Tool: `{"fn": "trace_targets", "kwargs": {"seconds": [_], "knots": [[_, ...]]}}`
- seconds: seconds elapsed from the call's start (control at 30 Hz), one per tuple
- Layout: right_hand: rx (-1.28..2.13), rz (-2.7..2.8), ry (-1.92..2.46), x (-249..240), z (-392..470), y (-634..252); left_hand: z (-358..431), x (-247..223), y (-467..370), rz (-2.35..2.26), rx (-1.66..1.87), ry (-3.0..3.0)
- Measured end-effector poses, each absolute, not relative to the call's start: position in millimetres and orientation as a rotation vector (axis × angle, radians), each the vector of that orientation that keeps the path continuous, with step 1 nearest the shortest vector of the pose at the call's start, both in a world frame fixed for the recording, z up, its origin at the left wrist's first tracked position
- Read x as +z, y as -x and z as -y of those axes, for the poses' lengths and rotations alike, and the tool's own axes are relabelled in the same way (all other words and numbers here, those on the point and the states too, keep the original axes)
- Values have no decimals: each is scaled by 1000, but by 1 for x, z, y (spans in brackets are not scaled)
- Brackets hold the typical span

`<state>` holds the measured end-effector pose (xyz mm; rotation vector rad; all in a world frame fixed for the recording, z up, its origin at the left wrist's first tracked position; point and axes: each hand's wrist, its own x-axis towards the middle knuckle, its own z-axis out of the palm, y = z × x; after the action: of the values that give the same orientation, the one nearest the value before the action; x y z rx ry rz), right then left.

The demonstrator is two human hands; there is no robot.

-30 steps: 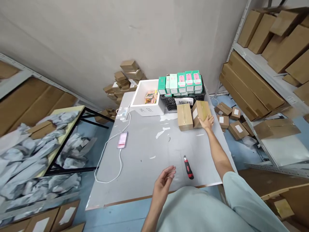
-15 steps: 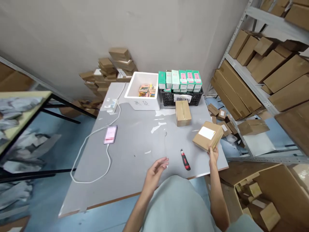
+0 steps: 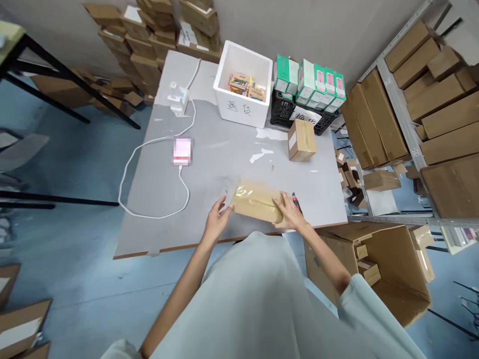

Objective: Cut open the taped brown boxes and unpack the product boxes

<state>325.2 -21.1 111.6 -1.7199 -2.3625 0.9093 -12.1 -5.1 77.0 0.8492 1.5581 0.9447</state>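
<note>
A taped brown cardboard box (image 3: 258, 202) is in front of me near the table's front edge, slightly blurred, its shiny tape strip facing up. My right hand (image 3: 290, 212) grips its right end, fingers over the top. At the left end is my left hand (image 3: 218, 218), with fingers apart and the thumb tip at the box's corner. A red and black utility knife (image 3: 296, 202) lies just beyond my right hand, partly hidden by it. Farther back stands a second, smaller cardboard box (image 3: 302, 141), upright on the table.
A white foam bin (image 3: 243, 107) with small packets and a black crate (image 3: 282, 109) of green-and-white boxes stand at the back. A phone (image 3: 182, 151) on a white cable lies left. A large open carton (image 3: 392, 269) stands right, beside loaded shelves (image 3: 415, 144).
The box has come from the right side to in front of me and been turned, so its white label no longer shows. My left hand has reached its left end. The view has shifted.
</note>
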Motion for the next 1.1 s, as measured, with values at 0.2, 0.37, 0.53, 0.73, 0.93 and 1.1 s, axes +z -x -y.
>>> {"fn": "trace_targets", "kwargs": {"seconds": [0.2,0.37,0.53,0.73,0.93,1.1], "knots": [[1009,2729,1512,94,-1,-275,33,43,48,-1580,783,-854],[1049,2327,1802,75,34,-295,55,30,62,-1420,749,-904],[1338,1672,2037,38,82,-308,52,-2,67,-1360,660,-900],[1496,979,1844,-17,87,-272,41,-33,54,-1518,673,-914],[1383,878,1660,-22,71,-250,41,-19,52,-1488,754,-902],[1370,878,1698,14,63,-264,39,2,49,-1411,816,-928]]}}
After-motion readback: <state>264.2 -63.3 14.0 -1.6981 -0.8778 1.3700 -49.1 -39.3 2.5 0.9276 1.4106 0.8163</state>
